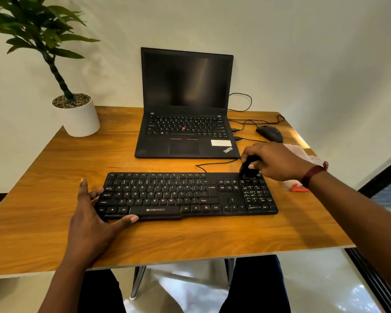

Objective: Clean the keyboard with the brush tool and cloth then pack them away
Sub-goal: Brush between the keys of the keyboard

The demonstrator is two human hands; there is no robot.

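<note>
A black keyboard (pixel 185 195) lies flat near the front of the wooden table (pixel 54 159). My right hand (pixel 273 160) grips a small black brush tool (pixel 248 169) with its tip on the keyboard's far right corner, above the number pad. My left hand (pixel 95 213) rests on the keyboard's left end, fingers spread, thumb along the front edge. A pale cloth (pixel 303 154) lies on the table behind my right wrist, partly hidden. A clear bag with a red strip (pixel 295 186) sits under my right forearm.
An open black laptop (pixel 185 105) stands behind the keyboard, screen dark. A black mouse (pixel 270 133) and cables (pixel 244 123) lie to its right. A potted plant in a white pot (pixel 79 116) occupies the far left corner. The table's right edge is near my right arm.
</note>
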